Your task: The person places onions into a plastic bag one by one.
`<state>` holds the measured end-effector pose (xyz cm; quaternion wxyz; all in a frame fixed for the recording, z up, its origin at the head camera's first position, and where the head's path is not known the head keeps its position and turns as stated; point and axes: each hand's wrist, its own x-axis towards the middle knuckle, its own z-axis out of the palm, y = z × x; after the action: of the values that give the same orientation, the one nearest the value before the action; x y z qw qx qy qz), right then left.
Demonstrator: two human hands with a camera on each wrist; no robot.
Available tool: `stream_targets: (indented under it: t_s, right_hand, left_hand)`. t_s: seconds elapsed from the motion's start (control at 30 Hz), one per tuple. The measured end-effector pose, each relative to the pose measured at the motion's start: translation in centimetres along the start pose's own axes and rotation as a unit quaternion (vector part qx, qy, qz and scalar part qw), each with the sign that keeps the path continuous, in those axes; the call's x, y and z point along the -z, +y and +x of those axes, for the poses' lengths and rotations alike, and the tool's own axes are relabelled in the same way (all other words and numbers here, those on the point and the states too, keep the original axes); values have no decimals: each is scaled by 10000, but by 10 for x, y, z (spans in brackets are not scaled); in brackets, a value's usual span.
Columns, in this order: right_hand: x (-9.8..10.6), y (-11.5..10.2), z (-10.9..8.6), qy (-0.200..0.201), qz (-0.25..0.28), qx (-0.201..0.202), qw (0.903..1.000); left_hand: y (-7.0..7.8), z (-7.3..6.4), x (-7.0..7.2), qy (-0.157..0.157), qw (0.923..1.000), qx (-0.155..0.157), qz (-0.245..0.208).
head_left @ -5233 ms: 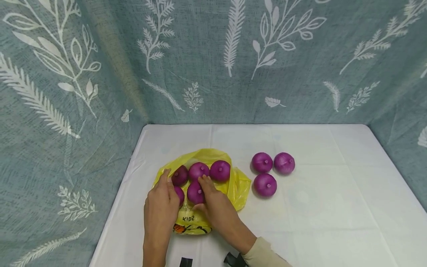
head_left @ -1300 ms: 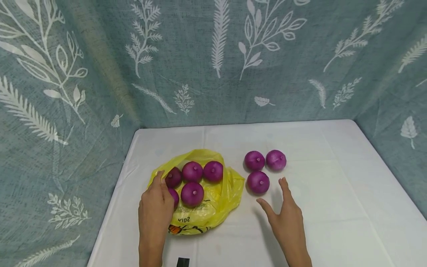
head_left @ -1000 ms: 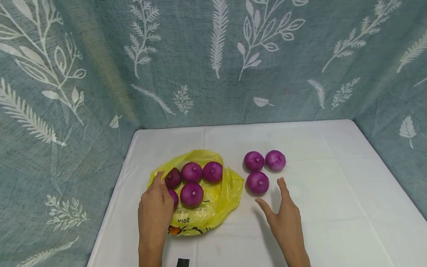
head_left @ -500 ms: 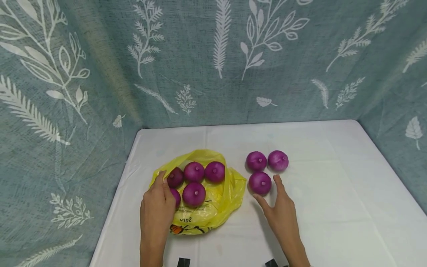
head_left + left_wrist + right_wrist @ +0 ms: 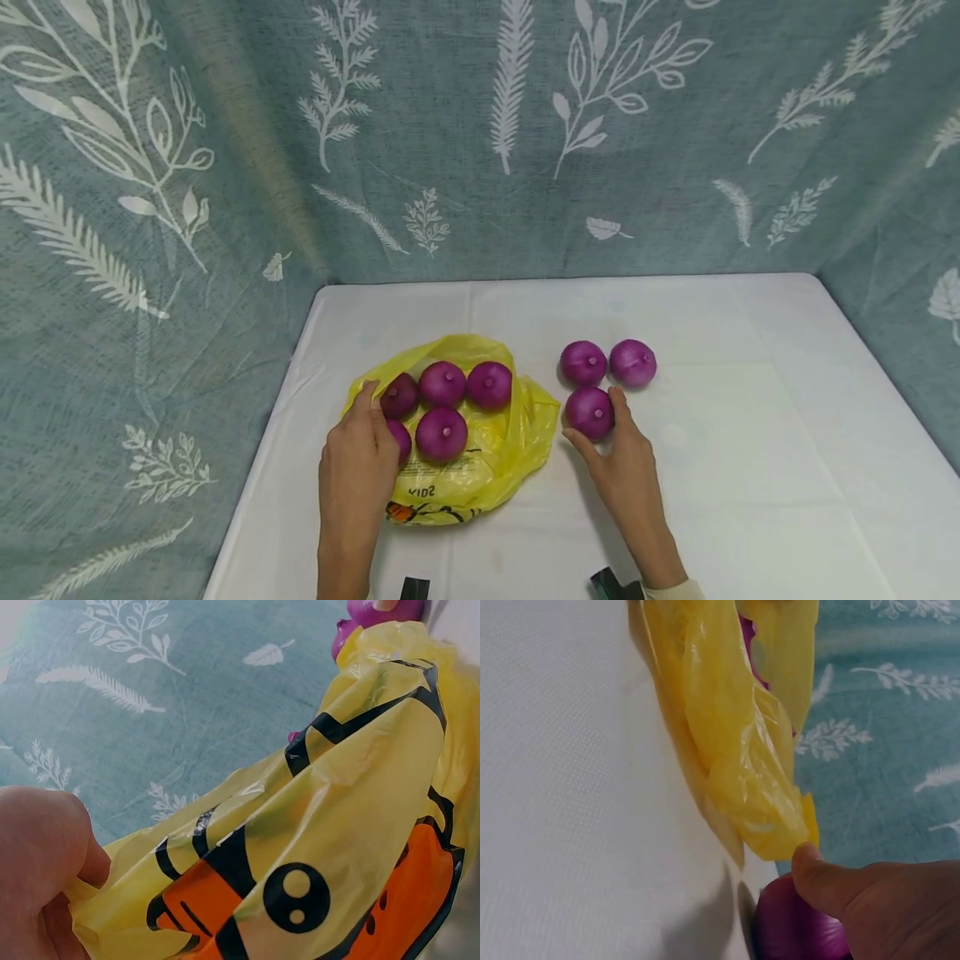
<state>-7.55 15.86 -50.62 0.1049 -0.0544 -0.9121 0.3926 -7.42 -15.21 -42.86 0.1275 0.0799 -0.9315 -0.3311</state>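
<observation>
A yellow plastic bag (image 5: 480, 492) lies with its mouth spread on the white table, several purple onions (image 5: 442, 435) inside it. My left hand (image 5: 358, 462) grips the bag's left rim; in the left wrist view, the bag (image 5: 360, 810) is stretched from the pinching fingers. Right of the bag sit three loose onions. My right hand (image 5: 626, 467) has thumb and fingers around the nearest loose onion (image 5: 588, 414), which rests on the table. In the right wrist view the thumb lies against that onion (image 5: 795, 922), close to the bag's edge; the other fingers are hidden.
Behind the held onion stand two more loose onions (image 5: 583, 363), side by side. A white cloth covers the table (image 5: 765, 433). Blue-green curtains (image 5: 442, 125) with white leaf prints hang at the back and sides. Dark pieces of the wrist gear (image 5: 615, 586) show at the bottom edge.
My right hand has left the onion in the bag, moved right, and closed around the nearest loose onion. The left hand has stayed on the bag's rim. The view has shifted slightly.
</observation>
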Motion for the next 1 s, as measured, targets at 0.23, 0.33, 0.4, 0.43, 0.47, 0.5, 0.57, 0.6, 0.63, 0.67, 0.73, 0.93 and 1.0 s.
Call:
stream_targets:
  t_s: [0.23,0.33,0.4,0.43,0.47,0.5,0.57,0.6,0.63,0.67,0.73,0.93,1.0]
  right_hand:
    - [-5,-2,4,-64,44,-89,9999]
    - [-5,-2,5,-64,50,-84,9999]
    - [-5,-2,5,-33,57,-70,10000]
    - [-5,-2,5,-10,58,-69,10000]
    - [-4,-2,5,5,62,-63,10000]
    - [-4,-2,4,18,65,-63,10000]
    - [-3,-2,4,23,81,-79,9999]
    - [-3,-2,4,17,94,-87,9999]
    - [-2,-3,3,5,99,-90,9999]
    - [-2,-4,3,-6,103,-84,9999]
    - [1,-7,3,7,124,-28,9999]
    - [12,-23,4,228,301,558,9977]
    - [14,-29,6,230,374,747,9962]
  left_hand:
    - [-1,-1,1,-1,10000,44,0]
    - [-1,-1,1,-7,10000,49,-11]
    - [-1,-1,1,-13,10000,50,-15]
    - [0,-1,1,-16,10000,53,-19]
    - [0,-1,1,-20,10000,56,-20]
    - [0,-1,0,-16,10000,57,-15]
    - [-1,-2,0,-3,10000,58,-15]
    - [-1,-2,0,10,10000,57,-9]
    - [-1,-2,0,18,10000,61,-4]
    - [-1,-2,0,23,10000,63,7]
    - [-2,-2,0,17,10000,74,13]
    - [-3,-2,1,37,10000,76,17]
    - [-3,-3,1,68,10000,60,14]
